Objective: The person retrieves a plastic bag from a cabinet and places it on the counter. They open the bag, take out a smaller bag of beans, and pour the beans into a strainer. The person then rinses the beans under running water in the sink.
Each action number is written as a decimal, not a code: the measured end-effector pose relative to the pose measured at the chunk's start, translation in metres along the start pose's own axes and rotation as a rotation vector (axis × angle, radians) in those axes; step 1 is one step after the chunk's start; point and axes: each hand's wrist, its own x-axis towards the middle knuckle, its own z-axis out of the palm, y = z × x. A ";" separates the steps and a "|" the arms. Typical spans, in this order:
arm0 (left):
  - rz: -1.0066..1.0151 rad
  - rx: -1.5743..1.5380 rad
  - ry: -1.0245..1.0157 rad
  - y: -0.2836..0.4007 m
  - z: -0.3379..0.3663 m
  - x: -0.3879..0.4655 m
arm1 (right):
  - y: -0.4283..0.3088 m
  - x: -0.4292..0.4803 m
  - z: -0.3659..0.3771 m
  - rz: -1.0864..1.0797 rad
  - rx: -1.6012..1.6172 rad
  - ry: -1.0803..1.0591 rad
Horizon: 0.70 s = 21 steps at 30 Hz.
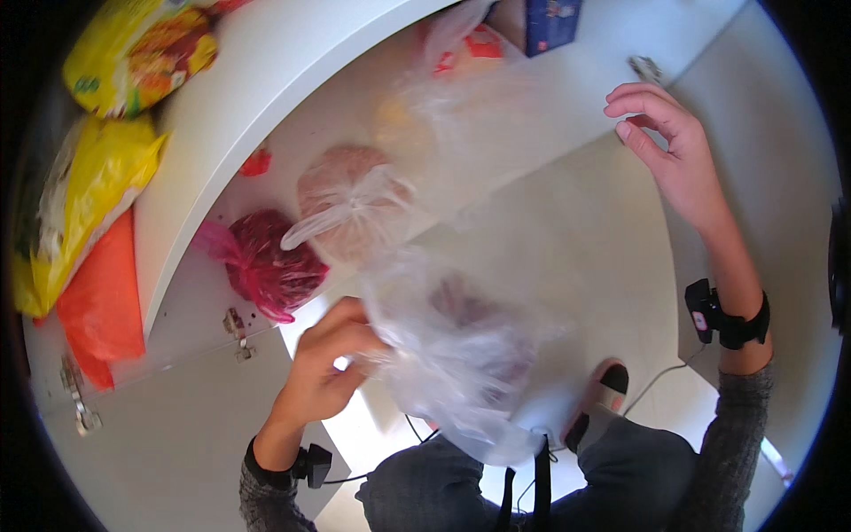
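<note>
My left hand (332, 362) pinches the gathered edge of a translucent plastic bag (452, 359), in front of the cabinet. Dark purplish contents show blurrily through the crumpled film. My right hand (675, 143) is raised by the right cabinet door (751, 153), fingers loosely curled and nothing in them. Inside the cabinet, a knotted clear bag of pinkish-brown contents (352, 199) sits beside a knotted pink bag of dark red contents (272, 266). Another clear plastic bag (485, 113) lies farther right, blurred, near some yellow contents.
A white shelf edge (266, 120) runs above the bags. Yellow packages (100, 193) and an orange bag (103, 299) rest on it. A dark blue box (550, 26) stands at the back. The left door (193, 445) hangs open on metal hinges (236, 332). Cables run near my feet.
</note>
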 end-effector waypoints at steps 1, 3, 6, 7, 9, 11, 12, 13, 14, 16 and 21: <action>-0.064 -0.056 0.065 0.001 0.000 0.000 | 0.001 -0.007 -0.010 0.004 -0.008 0.018; -0.090 -0.162 0.168 0.002 0.001 -0.007 | -0.005 -0.027 -0.025 0.069 -0.013 0.054; -0.154 -0.260 0.250 0.014 -0.002 -0.021 | -0.026 -0.066 -0.046 0.228 0.057 0.101; -0.201 -0.303 0.273 0.018 -0.006 -0.025 | -0.036 -0.077 -0.054 0.270 0.038 0.115; -0.270 -0.340 0.333 0.028 -0.017 -0.032 | -0.058 -0.100 -0.066 0.317 0.028 0.141; -0.221 -0.384 0.298 0.037 -0.027 -0.041 | -0.083 -0.123 -0.079 0.372 0.037 0.196; -0.185 -0.337 0.278 0.042 -0.031 -0.046 | -0.096 -0.134 -0.082 0.381 0.055 0.217; -0.114 -0.310 0.247 0.046 -0.036 -0.051 | -0.110 -0.147 -0.084 0.409 0.060 0.258; -0.167 -0.289 0.257 0.051 -0.033 -0.056 | -0.125 -0.162 -0.087 0.433 0.051 0.301; -0.192 -0.316 0.299 0.068 -0.028 -0.072 | -0.162 -0.193 -0.101 0.506 0.018 0.334; -0.246 -0.262 0.182 0.136 -0.055 -0.101 | -0.258 -0.243 -0.137 0.669 -0.123 0.293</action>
